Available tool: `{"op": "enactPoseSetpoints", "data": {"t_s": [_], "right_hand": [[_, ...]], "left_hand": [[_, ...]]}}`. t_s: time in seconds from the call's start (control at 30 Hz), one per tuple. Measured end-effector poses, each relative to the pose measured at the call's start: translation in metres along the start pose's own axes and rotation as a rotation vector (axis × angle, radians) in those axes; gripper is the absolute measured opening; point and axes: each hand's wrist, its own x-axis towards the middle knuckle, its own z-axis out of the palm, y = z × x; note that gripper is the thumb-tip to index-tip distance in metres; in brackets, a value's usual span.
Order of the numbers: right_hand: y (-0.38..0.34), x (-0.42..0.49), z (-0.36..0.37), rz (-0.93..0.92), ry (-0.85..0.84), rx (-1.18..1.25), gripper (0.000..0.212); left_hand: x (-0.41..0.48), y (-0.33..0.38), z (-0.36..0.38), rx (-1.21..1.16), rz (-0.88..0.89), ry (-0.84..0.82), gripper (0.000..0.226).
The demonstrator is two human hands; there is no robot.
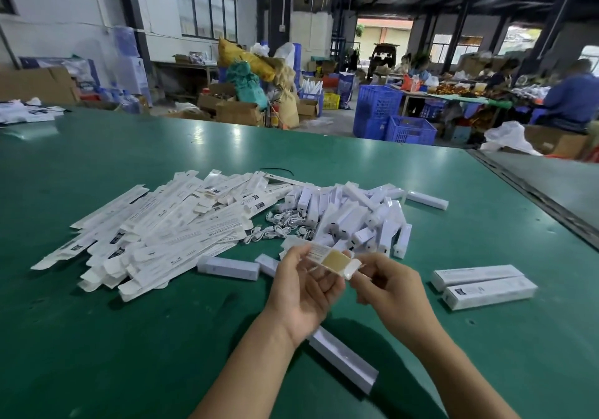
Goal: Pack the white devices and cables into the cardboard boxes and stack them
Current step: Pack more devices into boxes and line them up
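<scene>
A cardboard box (330,258) is held end-on above the near middle of the desk (129,337), its open mouth turned toward the person, probably so a device can slide in. The left hand (301,289) has its grip curled round the box from nine o'clock. The right hand (392,285) has its grip pinched on the end flap at three o'clock, holding it clear. White devices (356,217) lie heaped at twelve o'clock, cables (278,229) at eleven, flat box blanks (155,234) at ten and two closed boxes (483,284) at three, apparently arranged for easy reach.

left hand (304,290) — right hand (393,292) (gripping box (335,259))
</scene>
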Motion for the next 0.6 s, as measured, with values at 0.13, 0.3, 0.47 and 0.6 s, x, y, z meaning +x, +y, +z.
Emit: {"op": "enactPoseSetpoints", "data": {"t_s": [0.13, 0.3, 0.47, 0.6], "right_hand": [[0.0, -0.002, -0.011, -0.08, -0.144, 0.026, 0.015], [0.003, 0.002, -0.02, -0.103, -0.148, -0.086, 0.015], [0.004, -0.002, -0.019, -0.025, -0.226, 0.123, 0.02], [0.003, -0.004, -0.015, -0.154, -0.112, -0.1, 0.055]], "left_hand": [[-0.001, 0.002, 0.001, -0.08, -0.033, -0.022, 0.065], [-0.001, 0.002, 0.0, -0.09, -0.027, -0.047, 0.063], [0.001, 0.001, -0.004, -0.027, -0.027, -0.036, 0.06], [0.004, 0.002, -0.005, -0.07, 0.022, -0.059, 0.045]]}}
